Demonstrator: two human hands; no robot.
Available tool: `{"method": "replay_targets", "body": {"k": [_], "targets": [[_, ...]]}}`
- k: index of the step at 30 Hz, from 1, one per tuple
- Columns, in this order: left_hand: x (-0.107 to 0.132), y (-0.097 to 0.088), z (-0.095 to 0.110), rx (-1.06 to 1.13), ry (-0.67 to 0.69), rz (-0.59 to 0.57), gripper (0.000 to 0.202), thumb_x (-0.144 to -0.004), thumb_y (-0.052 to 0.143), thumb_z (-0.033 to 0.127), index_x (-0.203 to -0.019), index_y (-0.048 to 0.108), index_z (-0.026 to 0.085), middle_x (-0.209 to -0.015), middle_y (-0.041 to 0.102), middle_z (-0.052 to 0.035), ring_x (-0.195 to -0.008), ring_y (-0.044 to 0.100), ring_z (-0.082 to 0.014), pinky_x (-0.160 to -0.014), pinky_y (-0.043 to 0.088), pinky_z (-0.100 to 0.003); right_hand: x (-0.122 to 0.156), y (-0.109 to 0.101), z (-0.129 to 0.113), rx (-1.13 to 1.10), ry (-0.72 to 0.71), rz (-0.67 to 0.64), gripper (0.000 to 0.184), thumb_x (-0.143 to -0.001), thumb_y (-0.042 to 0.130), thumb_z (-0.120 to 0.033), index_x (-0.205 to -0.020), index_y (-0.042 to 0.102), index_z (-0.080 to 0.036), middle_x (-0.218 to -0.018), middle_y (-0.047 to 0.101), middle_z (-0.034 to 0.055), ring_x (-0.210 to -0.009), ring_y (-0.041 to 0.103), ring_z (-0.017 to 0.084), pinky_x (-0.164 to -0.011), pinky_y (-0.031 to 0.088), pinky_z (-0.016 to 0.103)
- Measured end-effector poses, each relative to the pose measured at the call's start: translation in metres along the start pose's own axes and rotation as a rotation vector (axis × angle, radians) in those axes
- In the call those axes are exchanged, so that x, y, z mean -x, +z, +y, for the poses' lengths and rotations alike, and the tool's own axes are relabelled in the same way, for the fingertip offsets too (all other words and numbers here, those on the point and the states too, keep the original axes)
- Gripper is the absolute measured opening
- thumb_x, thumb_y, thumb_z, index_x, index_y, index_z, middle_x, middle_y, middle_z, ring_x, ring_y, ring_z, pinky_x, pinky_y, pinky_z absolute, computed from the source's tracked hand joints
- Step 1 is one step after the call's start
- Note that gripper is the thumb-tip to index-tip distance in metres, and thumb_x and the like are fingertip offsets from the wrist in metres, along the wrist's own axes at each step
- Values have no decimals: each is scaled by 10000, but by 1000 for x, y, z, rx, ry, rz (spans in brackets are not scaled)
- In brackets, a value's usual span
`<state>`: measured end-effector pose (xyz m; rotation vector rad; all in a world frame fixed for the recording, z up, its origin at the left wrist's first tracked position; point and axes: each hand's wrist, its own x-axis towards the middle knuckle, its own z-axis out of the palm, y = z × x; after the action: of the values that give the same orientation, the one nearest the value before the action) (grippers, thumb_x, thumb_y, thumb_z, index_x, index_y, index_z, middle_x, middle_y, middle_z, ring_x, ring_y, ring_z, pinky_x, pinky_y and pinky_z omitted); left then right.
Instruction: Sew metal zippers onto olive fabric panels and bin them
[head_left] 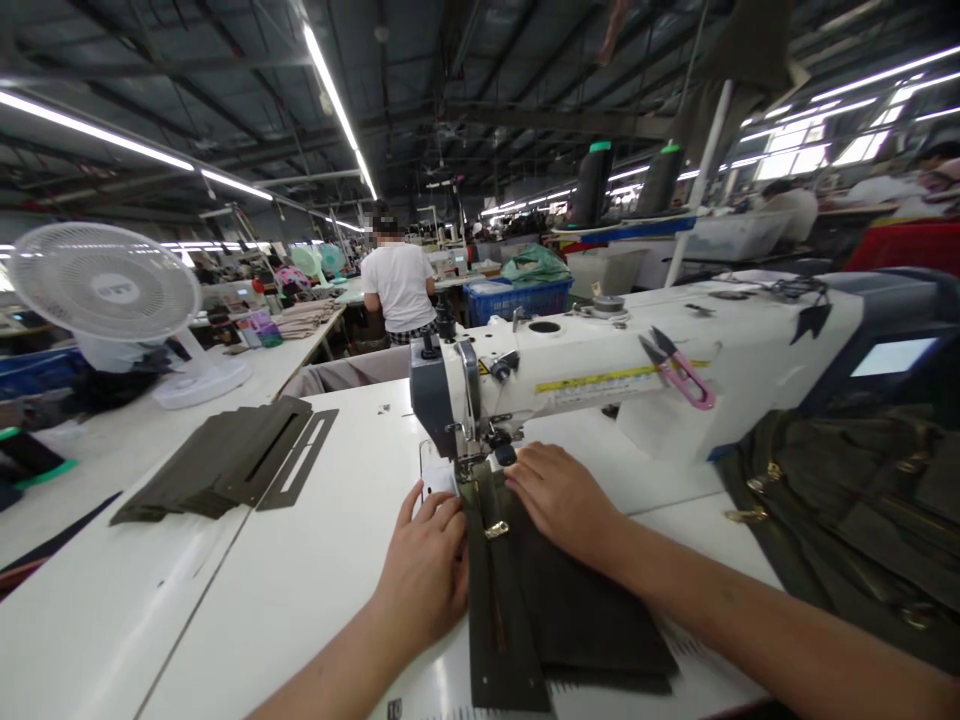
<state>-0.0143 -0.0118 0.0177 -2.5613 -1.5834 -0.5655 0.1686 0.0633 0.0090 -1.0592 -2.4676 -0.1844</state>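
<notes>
A dark olive fabric piece lies on the sewing table under the head of a white sewing machine. Along its left side runs a strip with a zipper, whose brass zipper pull sits just in front of the presser foot. My left hand rests against the strip's left edge, fingers stretched forward and slightly apart, thumb hidden. Flat on the fabric to the right of the presser foot lies my right hand, fingertips close to the foot. The needle point cannot be made out.
Left on the table lie a stack of olive panels and a slotted panel. Pink-handled thread snips rest on the machine arm. Zippered olive fabric piles up at right. A white fan stands left; a person is ahead.
</notes>
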Motion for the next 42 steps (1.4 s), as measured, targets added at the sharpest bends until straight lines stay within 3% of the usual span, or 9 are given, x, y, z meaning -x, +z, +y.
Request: {"method": "replay_targets", "body": {"k": [3, 6, 8, 15, 20, 25, 33, 42], "targets": [[3, 5, -3, 50, -18, 82, 289, -684, 447, 109, -948, 544, 177, -1011, 595, -92, -1026, 516, -250, -1018, 273, -520, 6, 14, -21, -245, -156, 77, 330, -855, 388, -163, -1128, 550, -75, -1183, 552, 159, -1124, 478, 229, -960, 398, 393], [6, 12, -10, 82, -19, 160, 413, -699, 441, 117, -1112, 454, 131, -1146, 533, -148, -1109, 478, -257, -1005, 326, -509, 10, 26, -28, -340, -161, 70, 393, -843, 341, -127, -1182, 516, -35, -1242, 502, 185, -1190, 427, 237, -994, 376, 420], [7, 17, -15, 97, 41, 128, 490, -690, 423, 86, -1179, 409, 109, -1189, 520, -158, -1148, 460, -249, -1014, 329, -504, 11, 28, -27, -352, -128, 70, 394, -840, 350, -131, -1177, 520, -18, -1227, 511, 199, -1181, 437, 251, -991, 380, 430], [2, 21, -21, 87, 190, 23, 442, -683, 380, 39, -1085, 545, 122, -1204, 548, -148, -1170, 464, -254, -1011, 348, -501, 11, 24, -25, -295, -124, 36, 401, -860, 364, -182, -1160, 513, 37, -1222, 499, 239, -1183, 430, 278, -1007, 356, 429], [0, 19, -17, 42, 184, 11, 415, -707, 376, 50, -1068, 564, 129, -1202, 556, -140, -1148, 490, -246, -1003, 361, -490, 10, 23, -25, -212, -150, 11, 412, -862, 366, -200, -1155, 508, 52, -1220, 499, 241, -1181, 430, 281, -1008, 352, 417], [-1, 16, -14, -52, 197, 23, 405, -685, 372, 52, -1020, 594, 106, -1167, 578, -152, -1114, 513, -298, -954, 371, -569, 9, 21, -25, -185, -148, -4, 415, -866, 389, -207, -1133, 517, 83, -1221, 490, 258, -1184, 421, 292, -1024, 331, 400], [-3, 14, -16, 12, 248, 26, 380, -703, 381, 49, -1013, 598, 90, -1148, 586, -168, -1088, 540, -258, -976, 386, -494, 8, 19, -30, -107, -116, -40, 414, -871, 389, -196, -1160, 505, 76, -1228, 491, 245, -1184, 424, 281, -1028, 324, 373], [-4, 18, -11, 27, 182, 43, 382, -654, 419, 60, -993, 593, 84, -1120, 597, -163, -1061, 552, -250, -974, 401, -463, 9, 24, -21, -96, -216, 8, 411, -866, 340, -178, -1127, 523, 82, -1195, 516, 252, -1146, 468, 289, -987, 384, 397]]}}
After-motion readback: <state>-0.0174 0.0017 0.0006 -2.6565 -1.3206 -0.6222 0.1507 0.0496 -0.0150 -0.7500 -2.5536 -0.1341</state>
